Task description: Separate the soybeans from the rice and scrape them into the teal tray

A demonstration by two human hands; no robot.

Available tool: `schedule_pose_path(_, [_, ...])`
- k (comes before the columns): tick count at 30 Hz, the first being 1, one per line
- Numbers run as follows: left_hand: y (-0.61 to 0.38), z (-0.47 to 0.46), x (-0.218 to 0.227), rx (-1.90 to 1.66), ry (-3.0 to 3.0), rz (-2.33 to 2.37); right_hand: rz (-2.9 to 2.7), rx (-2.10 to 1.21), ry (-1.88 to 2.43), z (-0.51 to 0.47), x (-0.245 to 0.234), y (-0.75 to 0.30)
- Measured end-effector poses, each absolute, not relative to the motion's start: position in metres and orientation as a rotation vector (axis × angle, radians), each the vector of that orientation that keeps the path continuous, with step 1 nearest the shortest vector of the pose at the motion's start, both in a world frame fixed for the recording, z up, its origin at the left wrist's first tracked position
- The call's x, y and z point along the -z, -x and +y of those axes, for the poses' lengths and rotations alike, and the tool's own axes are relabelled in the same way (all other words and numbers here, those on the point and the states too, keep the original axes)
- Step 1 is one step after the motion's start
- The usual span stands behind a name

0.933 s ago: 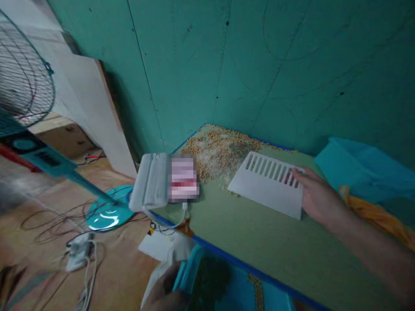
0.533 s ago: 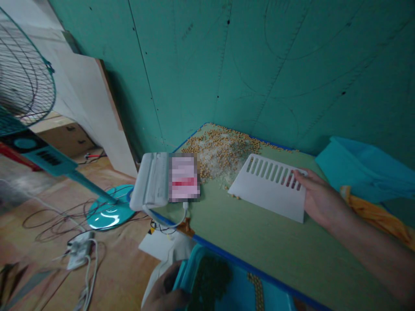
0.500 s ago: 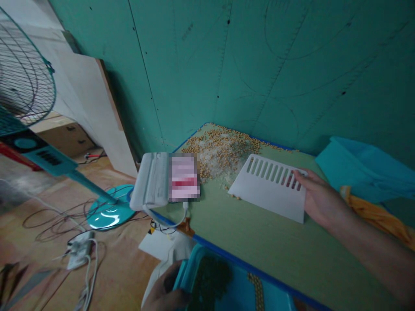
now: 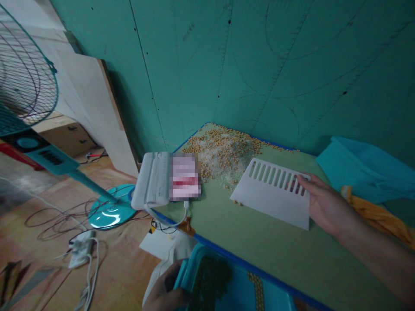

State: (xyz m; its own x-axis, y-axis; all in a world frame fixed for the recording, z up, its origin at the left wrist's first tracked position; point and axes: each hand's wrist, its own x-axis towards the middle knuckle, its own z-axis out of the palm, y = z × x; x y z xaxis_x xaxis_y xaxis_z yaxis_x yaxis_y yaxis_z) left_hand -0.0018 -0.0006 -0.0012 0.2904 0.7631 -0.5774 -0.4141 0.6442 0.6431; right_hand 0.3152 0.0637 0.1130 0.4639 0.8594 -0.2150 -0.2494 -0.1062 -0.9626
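Observation:
My right hand [image 4: 324,207] grips the right end of a white slotted scraper board [image 4: 269,194], which lies tilted on the green tabletop [image 4: 259,246]. A heap of yellow beans mixed with white grains [image 4: 223,153] sits in the far corner, just left of the board. My left hand [image 4: 165,293] is at the bottom edge, closed on the rim of a teal container [image 4: 210,280] with dark contents, held below the table's blue front edge.
A phone on a white stand [image 4: 168,179] with a white cable sits at the table's left edge. Teal and orange cloth [image 4: 366,177] lies at the right. A teal standing fan [image 4: 39,142], wires and a power strip [image 4: 79,252] are on the floor at left.
The scraper board and my right hand have slid slightly right and toward me, away from the bean heap. My left hand and the container stay put.

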Motion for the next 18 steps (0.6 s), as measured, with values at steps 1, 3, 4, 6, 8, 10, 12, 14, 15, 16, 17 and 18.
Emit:
schedule_pose_path(1, [0.002, -0.001, 0.003, -0.816, -0.41, 0.982, -0.59, -1.034, 1.37, 0.063, -0.113, -0.315])
schedule_pose_path(3, [0.003, -0.001, 0.005, -0.813, -0.443, 0.971, -0.587, -1.031, 1.383, 0.061, -0.113, -0.315])
schedule_pose_path(4, [0.004, -0.001, 0.006, -0.811, -0.463, 0.977, -0.587, -1.031, 1.39, 0.06, -0.113, -0.316])
schedule_pose_path(6, [0.004, -0.002, 0.006, -0.797, -0.469, 0.984, -0.593, -1.034, 1.398, 0.059, -0.113, -0.318])
schedule_pose_path(8, [0.004, -0.002, 0.003, -0.79, -0.452, 0.974, -0.604, -1.035, 1.408, 0.057, -0.112, -0.321])
schedule_pose_path(10, [0.003, -0.002, -0.001, -0.792, -0.436, 0.964, -0.613, -1.035, 1.415, 0.055, -0.111, -0.323])
schedule_pose_path(12, [0.001, -0.001, -0.004, -0.785, -0.424, 0.967, -0.61, -1.038, 1.417, 0.053, -0.11, -0.324])
schedule_pose_path(14, [0.001, -0.001, -0.006, -0.775, -0.417, 0.982, -0.603, -1.045, 1.421, 0.051, -0.111, -0.322])
schedule_pose_path(15, [0.001, -0.001, -0.006, -0.77, -0.43, 0.999, -0.597, -1.053, 1.425, 0.049, -0.111, -0.32])
schedule_pose_path(16, [0.001, -0.001, -0.006, -0.766, -0.453, 1.019, -0.588, -1.064, 1.431, 0.047, -0.112, -0.318])
schedule_pose_path(17, [0.001, -0.001, -0.006, -0.768, -0.476, 1.035, -0.577, -1.079, 1.436, 0.045, -0.113, -0.315])
schedule_pose_path(18, [0.001, -0.001, -0.006, -0.772, -0.491, 1.041, -0.563, -1.093, 1.442, 0.042, -0.113, -0.311])
